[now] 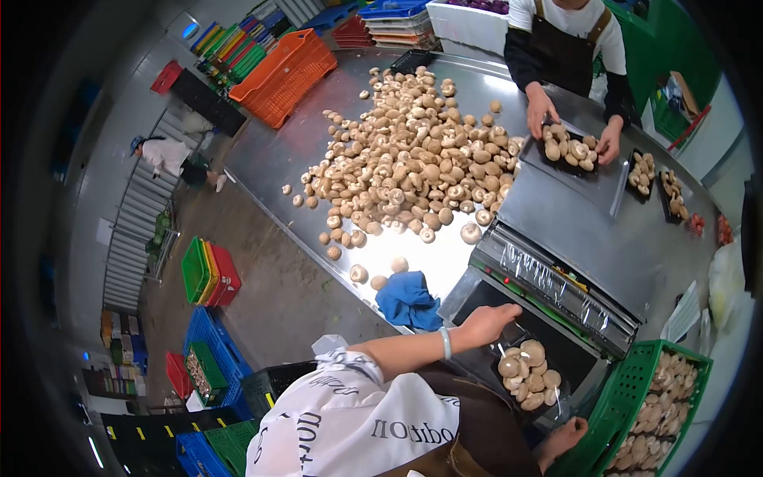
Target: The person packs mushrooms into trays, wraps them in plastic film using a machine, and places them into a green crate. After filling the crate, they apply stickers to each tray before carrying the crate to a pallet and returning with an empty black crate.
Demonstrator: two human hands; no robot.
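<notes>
A tray of brown mushrooms [528,375] under shiny clear film lies on the dark plate of a wrapping machine [556,290], between my two hands. My left hand [486,324], with a pale bracelet at the wrist, is closed near the tray's far edge; its fingertips press together, and what they hold is too small to make out. Close to the tray's near end is my right hand [566,439], fingers curled by the loose film; whether it grips the film is hard to see. A blue cloth [408,300] lies left of the machine.
A big heap of mushrooms [413,159] covers the steel table [274,171]. Across it, a co-worker [568,48] holds a filled black tray [571,151]. At right stands a green crate [636,397] of packed mushrooms. An orange crate [284,77] sits at the table's far left.
</notes>
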